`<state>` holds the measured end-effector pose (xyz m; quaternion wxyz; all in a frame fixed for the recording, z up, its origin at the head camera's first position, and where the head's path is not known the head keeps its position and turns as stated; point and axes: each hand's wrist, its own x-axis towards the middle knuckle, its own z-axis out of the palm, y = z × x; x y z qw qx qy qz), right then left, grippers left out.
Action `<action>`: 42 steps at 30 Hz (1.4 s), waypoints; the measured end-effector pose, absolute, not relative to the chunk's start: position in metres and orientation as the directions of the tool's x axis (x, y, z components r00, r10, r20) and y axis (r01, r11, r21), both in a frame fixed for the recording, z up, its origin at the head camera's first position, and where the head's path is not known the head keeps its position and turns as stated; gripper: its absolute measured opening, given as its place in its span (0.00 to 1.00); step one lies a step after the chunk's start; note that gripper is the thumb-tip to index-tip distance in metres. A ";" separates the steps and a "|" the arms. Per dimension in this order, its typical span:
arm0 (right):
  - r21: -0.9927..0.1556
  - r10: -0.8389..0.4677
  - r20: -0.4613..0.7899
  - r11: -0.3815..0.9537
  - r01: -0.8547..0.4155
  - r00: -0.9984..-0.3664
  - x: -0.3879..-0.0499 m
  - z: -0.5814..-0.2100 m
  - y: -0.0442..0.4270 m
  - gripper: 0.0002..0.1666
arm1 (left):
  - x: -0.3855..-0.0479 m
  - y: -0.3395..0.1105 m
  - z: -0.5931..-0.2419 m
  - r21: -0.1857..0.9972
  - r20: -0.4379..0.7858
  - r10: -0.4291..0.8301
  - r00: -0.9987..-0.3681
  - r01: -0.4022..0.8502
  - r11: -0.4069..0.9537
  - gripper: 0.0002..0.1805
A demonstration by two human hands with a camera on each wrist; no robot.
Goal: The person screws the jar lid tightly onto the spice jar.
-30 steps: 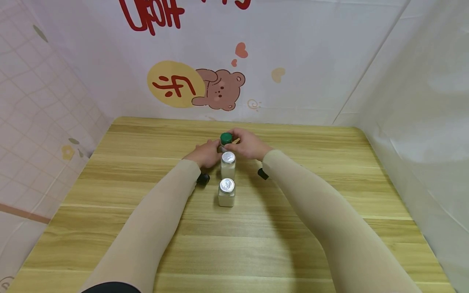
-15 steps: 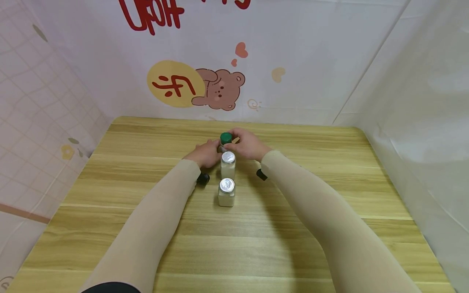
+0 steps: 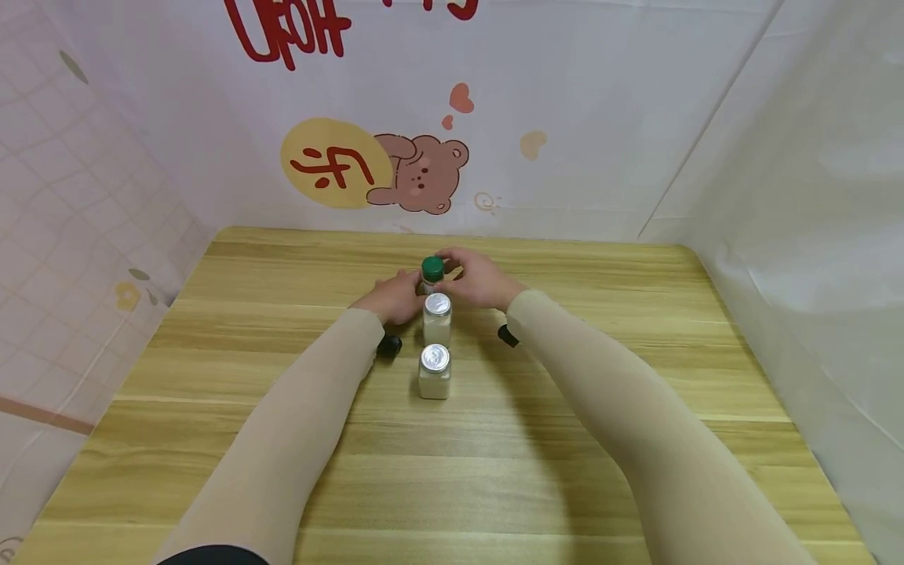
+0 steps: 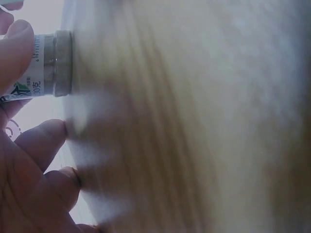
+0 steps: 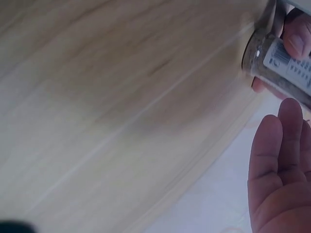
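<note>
A small jar with a green cap [image 3: 432, 268] stands upright at the back of a row. My left hand [image 3: 395, 298] holds its lower part from the left; in the left wrist view the thumb of the left hand [image 4: 24, 165] lies over the label of the jar [image 4: 36, 73]. Just right of the cap is my right hand [image 3: 480, 280], thumb and forefinger slightly apart around it. In the right wrist view the fingers of the right hand [image 5: 282, 165] are extended beside the labelled jar [image 5: 286, 68]. Two silver-lidded jars, one [image 3: 437, 322] and another [image 3: 434, 377], stand in front.
The wooden table [image 3: 452, 471] has its back edge against a white printed curtain [image 3: 579, 118], close behind the green-capped jar. Black pieces show by both wrists, one at the left [image 3: 389, 346] and one at the right [image 3: 507, 336].
The right thumb and forefinger have eased slightly off the green cap. My left hand stays at the jar, and the head view has shifted a little.
</note>
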<state>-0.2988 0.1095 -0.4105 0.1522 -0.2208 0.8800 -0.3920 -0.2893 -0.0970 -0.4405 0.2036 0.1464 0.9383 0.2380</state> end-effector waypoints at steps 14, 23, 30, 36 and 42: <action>-0.705 -0.437 -0.156 0.677 -0.210 -0.886 -0.288 -0.396 0.145 0.36 | -0.292 -0.098 -0.439 0.485 -0.343 0.356 -0.870 0.160 0.860 0.37; -0.690 -0.405 -0.156 0.697 -0.195 -0.901 -0.280 -0.390 0.168 0.36 | -0.291 -0.100 -0.437 0.500 -0.351 0.352 -0.868 0.145 0.854 0.39; -0.662 -0.399 -0.149 0.720 -0.208 -0.905 -0.272 -0.389 0.185 0.34 | -0.290 -0.102 -0.439 0.503 -0.336 0.358 -0.871 0.155 0.850 0.39; -0.672 -0.374 -0.179 0.722 -0.165 -0.910 -0.265 -0.387 0.199 0.35 | -0.286 -0.114 -0.433 0.546 -0.320 0.380 -0.868 0.159 0.822 0.38; -0.658 -0.337 -0.215 0.744 -0.119 -0.917 -0.263 -0.388 0.216 0.36 | -0.281 -0.128 -0.428 0.526 -0.316 0.402 -0.859 0.194 0.828 0.38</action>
